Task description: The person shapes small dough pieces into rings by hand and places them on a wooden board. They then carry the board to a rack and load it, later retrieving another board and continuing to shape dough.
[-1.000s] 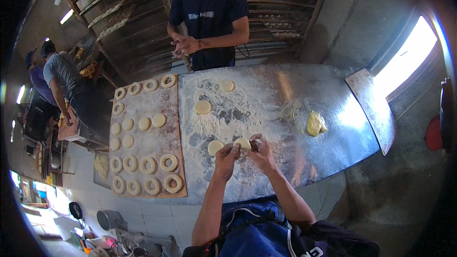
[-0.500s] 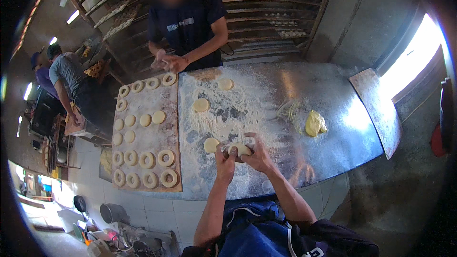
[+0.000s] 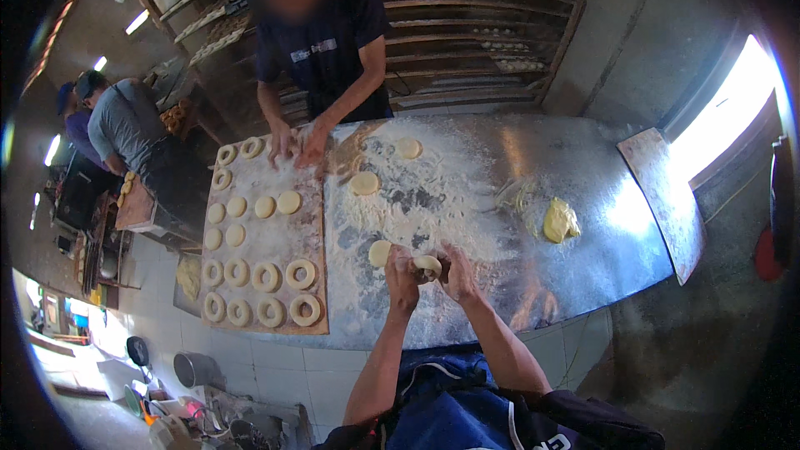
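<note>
Just above the floured metal table, my left hand and my right hand are closed around a pale dough ring. The ring is tilted, with its hole partly showing between my fingers. Touching or just beside my left hand lies a flat dough disc. Two more dough discs sit farther away in the flour. Some fingertips are hidden behind the dough and my own hands.
On the left, a floured wooden board carries several dough rings and discs. A yellow dough lump rests on the metal table to the right. Opposite me, a person's hands reach over the board's far end. Another board lies along the right edge.
The dough in my hands has turned, and a hole now shows in it. The person opposite has lowered both hands from above the board's far corner onto its far end.
</note>
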`<state>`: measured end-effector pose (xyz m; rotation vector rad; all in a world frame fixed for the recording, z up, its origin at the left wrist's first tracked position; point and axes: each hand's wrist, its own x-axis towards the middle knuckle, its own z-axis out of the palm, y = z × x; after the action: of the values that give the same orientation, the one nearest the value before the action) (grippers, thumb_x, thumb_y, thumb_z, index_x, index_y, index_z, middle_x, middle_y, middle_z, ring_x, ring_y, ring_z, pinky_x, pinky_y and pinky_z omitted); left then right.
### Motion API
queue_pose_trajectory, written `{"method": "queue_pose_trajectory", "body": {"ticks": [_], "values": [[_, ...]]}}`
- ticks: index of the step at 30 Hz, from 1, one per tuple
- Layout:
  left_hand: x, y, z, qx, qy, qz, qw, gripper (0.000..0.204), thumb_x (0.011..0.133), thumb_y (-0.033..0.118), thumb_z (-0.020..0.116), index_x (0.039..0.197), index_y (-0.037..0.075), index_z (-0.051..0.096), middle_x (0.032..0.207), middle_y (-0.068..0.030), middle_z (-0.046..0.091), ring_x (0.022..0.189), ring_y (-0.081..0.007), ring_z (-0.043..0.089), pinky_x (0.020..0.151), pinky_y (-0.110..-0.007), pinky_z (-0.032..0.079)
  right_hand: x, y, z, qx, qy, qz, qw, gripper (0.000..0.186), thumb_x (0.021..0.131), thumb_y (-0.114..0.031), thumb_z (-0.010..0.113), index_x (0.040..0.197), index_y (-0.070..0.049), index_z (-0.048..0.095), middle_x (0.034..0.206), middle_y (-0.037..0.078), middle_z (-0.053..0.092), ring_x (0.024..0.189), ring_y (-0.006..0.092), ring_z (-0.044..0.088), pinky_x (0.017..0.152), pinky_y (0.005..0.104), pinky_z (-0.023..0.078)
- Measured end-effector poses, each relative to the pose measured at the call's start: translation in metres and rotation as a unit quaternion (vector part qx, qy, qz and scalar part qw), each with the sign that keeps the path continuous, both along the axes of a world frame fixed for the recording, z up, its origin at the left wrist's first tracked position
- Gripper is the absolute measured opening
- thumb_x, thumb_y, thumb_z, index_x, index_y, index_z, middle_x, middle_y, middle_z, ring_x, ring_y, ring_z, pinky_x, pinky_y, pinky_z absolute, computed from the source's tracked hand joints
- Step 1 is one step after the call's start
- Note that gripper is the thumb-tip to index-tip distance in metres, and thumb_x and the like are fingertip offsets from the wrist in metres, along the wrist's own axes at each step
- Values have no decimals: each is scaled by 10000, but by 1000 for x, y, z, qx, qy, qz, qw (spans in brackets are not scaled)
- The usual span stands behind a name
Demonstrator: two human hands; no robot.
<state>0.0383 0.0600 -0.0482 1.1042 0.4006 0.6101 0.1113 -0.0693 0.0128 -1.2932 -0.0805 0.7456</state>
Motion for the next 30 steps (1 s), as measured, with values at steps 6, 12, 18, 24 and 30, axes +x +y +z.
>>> {"method": "queue_pose_trajectory", "body": {"ticks": [6, 12, 18, 24, 30], "values": [[1, -2, -13, -164, 99, 52, 980, 380, 1059, 382, 473, 1076, 33, 621, 980, -88, 676, 865, -189, 679, 662, -393, 539, -20, 33, -4, -243, -273, 15, 931, 657, 1048, -547, 491, 814, 41, 666, 743, 70, 648, 652, 164, 596, 580, 360, 456], [-17, 35, 16, 71, 186, -8, 980, 442, 1067, 430, 455, 879, 69, 628, 791, -9, 623, 695, -148, 607, 598, -330, 477, -34, 62, 4, -258, -168, 83, 948, 664, 1032, -568, 524, 909, 57, 711, 715, 122, 637, 679, 165, 582, 639, 385, 482], [-25, 60, 28, -161, 8, 81, 984, 350, 1042, 276, 491, 730, 140, 406, 694, 24, 416, 624, -111, 464, 559, -341, 421, -52, 86, -6, -109, -232, 18, 966, 642, 1029, -558, 541, 804, 27, 685, 688, 53, 616, 663, 168, 566, 639, 374, 463], [-39, 95, 29, -296, -29, 58, 953, 326, 1024, 232, 449, 728, 95, 451, 724, 4, 445, 664, -182, 507, 626, -349, 429, -57, 110, -21, -98, -214, 3, 972, 443, 1072, -380, 519, 1162, 42, 622, 1002, 136, 667, 962, 243, 628, 821, 401, 510], [-51, 122, 33, 275, 113, 86, 951, 337, 1027, 234, 478, 706, 137, 440, 683, 12, 412, 619, -175, 457, 608, -353, 384, -63, 138, -1, -169, -223, 104, 954, 573, 1063, -484, 496, 975, 59, 653, 891, 162, 662, 852, 249, 613, 804, 442, 496]]}}
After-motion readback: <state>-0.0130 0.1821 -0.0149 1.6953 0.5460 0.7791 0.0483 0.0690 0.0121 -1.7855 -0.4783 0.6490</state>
